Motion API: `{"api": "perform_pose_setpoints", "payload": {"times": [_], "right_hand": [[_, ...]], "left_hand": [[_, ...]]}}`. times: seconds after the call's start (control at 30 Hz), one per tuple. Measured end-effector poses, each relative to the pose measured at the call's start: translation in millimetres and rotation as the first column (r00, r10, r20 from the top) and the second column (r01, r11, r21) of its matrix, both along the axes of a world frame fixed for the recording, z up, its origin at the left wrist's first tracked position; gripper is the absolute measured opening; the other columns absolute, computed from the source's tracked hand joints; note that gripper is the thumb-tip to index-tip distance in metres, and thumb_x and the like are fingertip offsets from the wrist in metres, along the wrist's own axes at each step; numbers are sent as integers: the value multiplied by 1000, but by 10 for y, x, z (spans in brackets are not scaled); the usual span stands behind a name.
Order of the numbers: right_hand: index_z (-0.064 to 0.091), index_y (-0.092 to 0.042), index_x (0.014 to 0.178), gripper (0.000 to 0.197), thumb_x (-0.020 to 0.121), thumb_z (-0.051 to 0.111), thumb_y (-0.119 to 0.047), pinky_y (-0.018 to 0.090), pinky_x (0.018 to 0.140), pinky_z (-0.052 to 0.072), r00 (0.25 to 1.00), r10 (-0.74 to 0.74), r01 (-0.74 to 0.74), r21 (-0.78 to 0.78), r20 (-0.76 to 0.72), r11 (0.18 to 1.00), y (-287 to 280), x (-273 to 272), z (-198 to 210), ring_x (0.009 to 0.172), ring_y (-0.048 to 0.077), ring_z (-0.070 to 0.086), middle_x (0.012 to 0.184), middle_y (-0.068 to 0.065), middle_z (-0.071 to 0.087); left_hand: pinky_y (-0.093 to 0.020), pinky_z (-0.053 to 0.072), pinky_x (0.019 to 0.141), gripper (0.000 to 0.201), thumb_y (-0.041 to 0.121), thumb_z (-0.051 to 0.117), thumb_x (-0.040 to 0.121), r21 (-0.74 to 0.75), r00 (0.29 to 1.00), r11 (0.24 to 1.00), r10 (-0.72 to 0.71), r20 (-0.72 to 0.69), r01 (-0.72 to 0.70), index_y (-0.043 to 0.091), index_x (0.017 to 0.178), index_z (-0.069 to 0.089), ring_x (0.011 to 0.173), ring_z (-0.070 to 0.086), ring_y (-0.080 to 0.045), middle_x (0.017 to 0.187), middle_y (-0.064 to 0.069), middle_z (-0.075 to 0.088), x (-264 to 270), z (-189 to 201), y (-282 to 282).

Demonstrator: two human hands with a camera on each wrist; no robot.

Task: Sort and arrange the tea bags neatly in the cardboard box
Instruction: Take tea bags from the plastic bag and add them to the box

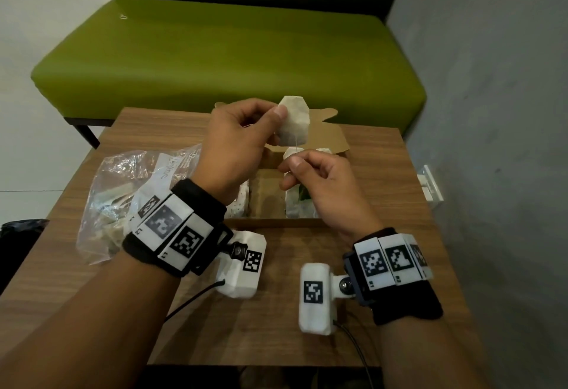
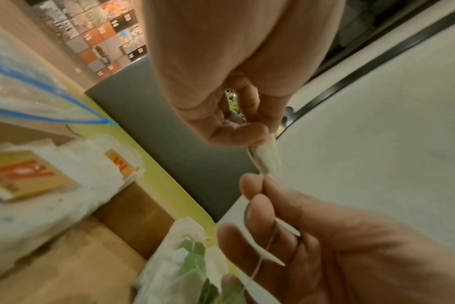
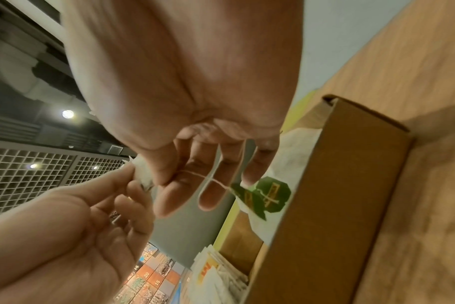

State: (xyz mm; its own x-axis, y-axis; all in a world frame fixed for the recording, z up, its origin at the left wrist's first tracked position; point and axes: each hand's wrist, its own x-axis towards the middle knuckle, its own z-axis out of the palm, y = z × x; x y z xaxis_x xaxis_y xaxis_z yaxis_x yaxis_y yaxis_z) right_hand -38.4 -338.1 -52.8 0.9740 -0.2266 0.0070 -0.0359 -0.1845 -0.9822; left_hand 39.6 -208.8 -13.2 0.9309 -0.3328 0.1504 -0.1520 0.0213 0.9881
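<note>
My left hand pinches a white tea bag by its upper edge and holds it upright above the open cardboard box. Just below, my right hand pinches the bag's thin string between thumb and forefinger. The string runs across the fingers to a green paper tag. In the left wrist view the tea bag hangs edge-on between the two hands. Several tea bags stand in rows inside the box, and others carry yellow and red tags.
A clear zip bag with more tea bags lies on the wooden table left of the box. The box lid stands open at the back. Behind the table is a green bench, with a grey wall on the right.
</note>
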Motion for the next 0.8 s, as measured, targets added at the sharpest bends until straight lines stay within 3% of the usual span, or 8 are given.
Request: {"api": "perform_pose_setpoints", "payload": {"times": [0.13,0.23,0.33,0.4,0.47,0.57,0.67,0.8], "right_hand": [[73,-18,90,26,105,52,-23,30,82,54,1000,6,-6,14,1,1000,2,3,-2,74,6,66,71,-5,70],[70,-13,86,29,105,50,-22,18,70,51,1000,10,-7,99,-23,995,4,2,15,68,5,63,67,-4,66],[66,-14,80,33,105,50,-28,22,69,48,998,16,-7,146,-60,989,-15,-4,48,69,11,59,63,-4,61],[63,-16,76,34,105,51,-30,27,67,46,995,7,15,221,-98,975,-34,-7,69,65,11,58,60,-5,57],[61,-17,76,32,104,52,-30,24,60,44,988,-3,52,315,-154,948,-57,-16,96,57,8,53,59,-5,52],[61,-15,83,23,104,54,-25,16,43,33,984,-25,100,424,-179,900,-87,-24,121,49,4,41,62,-4,46],[60,-13,86,18,102,56,-19,13,38,31,983,-52,139,536,-174,832,-104,-11,133,48,2,38,64,-3,48],[69,-10,94,22,105,49,-10,12,43,36,979,-82,174,542,-189,822,-131,-4,132,57,3,43,73,-1,57]], "left_hand": [[-19,44,50,14,17,58,98,-94,988,990,-112,-105,102,13,87,66,65,56,-6,79,-1,59,-5,33,22],[-19,41,51,16,20,54,100,-110,971,979,-187,-152,171,16,86,61,63,54,-6,77,1,58,1,44,39],[-25,38,59,21,25,54,100,23,980,984,-176,-89,179,20,81,60,61,47,-9,74,-3,58,20,25,55],[-19,39,57,23,23,53,101,94,983,979,-180,-25,181,17,80,60,57,47,-5,66,4,57,25,13,63],[-14,40,54,23,18,53,101,151,973,963,-229,33,222,11,80,60,55,49,-1,62,11,58,27,2,71],[-18,43,56,24,21,56,100,342,940,906,-311,143,248,4,84,64,61,54,-5,71,-2,64,55,-37,94],[-22,43,56,21,28,60,98,519,919,844,-303,252,136,15,82,67,58,53,-4,69,3,64,83,-114,102],[-22,41,53,19,29,60,97,578,911,814,-275,306,51,20,82,66,58,53,-5,66,4,63,85,-175,86]]}}
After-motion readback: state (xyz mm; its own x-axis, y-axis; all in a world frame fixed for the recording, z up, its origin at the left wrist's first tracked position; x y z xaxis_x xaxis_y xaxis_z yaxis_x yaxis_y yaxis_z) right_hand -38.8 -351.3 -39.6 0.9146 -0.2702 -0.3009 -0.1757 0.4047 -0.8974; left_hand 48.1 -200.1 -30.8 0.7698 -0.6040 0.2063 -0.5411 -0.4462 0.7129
